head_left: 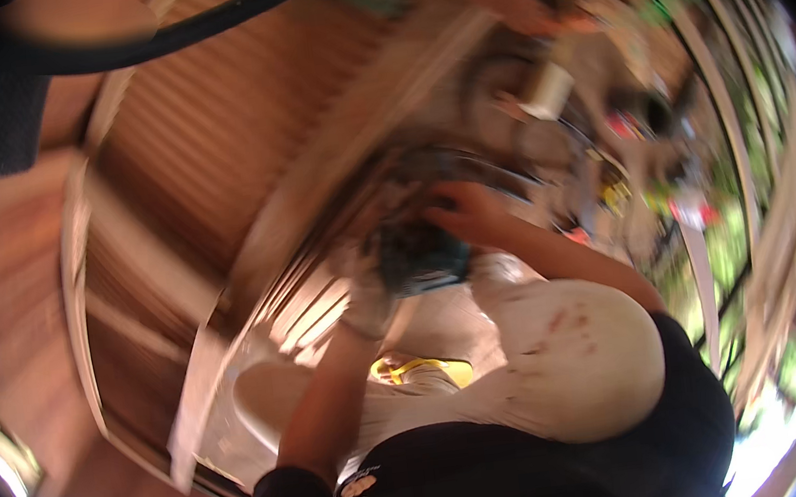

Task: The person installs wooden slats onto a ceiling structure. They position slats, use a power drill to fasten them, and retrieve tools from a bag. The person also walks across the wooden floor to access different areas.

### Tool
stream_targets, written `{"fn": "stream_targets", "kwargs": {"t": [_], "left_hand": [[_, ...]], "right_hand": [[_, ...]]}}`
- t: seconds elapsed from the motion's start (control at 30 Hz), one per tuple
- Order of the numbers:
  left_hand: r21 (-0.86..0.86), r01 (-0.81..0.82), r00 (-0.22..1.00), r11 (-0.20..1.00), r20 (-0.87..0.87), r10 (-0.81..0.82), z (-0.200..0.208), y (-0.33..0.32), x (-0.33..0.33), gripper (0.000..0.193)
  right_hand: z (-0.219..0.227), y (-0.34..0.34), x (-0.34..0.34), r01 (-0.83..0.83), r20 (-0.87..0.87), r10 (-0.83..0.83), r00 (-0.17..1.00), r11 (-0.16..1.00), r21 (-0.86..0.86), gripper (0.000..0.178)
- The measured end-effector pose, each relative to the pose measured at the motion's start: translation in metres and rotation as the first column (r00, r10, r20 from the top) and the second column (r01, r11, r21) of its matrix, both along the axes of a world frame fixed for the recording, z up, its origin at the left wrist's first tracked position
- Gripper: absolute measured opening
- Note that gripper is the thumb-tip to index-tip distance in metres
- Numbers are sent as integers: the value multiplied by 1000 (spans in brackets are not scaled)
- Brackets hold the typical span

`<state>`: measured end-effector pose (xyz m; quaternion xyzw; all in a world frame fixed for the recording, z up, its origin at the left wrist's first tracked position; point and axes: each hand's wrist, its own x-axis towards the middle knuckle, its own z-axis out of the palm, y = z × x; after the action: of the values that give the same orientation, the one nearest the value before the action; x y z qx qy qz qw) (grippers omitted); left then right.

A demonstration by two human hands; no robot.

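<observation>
Between my knees sits a dark teal container [432, 269], perhaps a small bucket or bag, with dark contents [414, 240] too smeared to name. My left hand [364, 292] is against its left side and seems to grip it, though the fingers are blurred. Over its far right rim reaches my right hand [467, 211], fingers bent toward the contents. Whether those fingers pinch anything cannot be made out. Below the container shows my foot in a yellow flip-flop [446, 371].
A wooden beam [336, 138] and corrugated sheet [233, 91] run along the left. At the far right lie a pale cylindrical can [547, 91] and several blurred coloured things. Slats [721, 64] line the right side. My stained light trousers [587, 355] cover my bent knees.
</observation>
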<state>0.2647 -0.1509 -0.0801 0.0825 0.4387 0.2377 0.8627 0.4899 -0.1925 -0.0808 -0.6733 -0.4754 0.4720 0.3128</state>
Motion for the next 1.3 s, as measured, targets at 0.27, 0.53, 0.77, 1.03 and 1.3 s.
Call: {"fn": "stream_targets", "kwargs": {"t": [0.27,0.53,0.77,1.03,1.3], "left_hand": [[346,582,724,736,-633,-275,114,49,-95,26],[316,630,40,710,-925,377,104,81,-284,30],[-117,801,-217,586,-971,102,123,63,-259,81],[-272,843,-287,464,-957,-39,124,66,-264,96],[-222,883,-243,414,-970,-4,111,62,-275,90]], "right_hand": [[26,60,-27,-643,-194,630,752,766,0,25],[102,205,-114,-833,50,833,551,545,98,28],[80,271,-257,-754,306,720,622,657,-13,74],[52,231,-299,-668,415,571,708,732,131,92],[38,224,-298,-625,375,521,767,740,249,89]]}}
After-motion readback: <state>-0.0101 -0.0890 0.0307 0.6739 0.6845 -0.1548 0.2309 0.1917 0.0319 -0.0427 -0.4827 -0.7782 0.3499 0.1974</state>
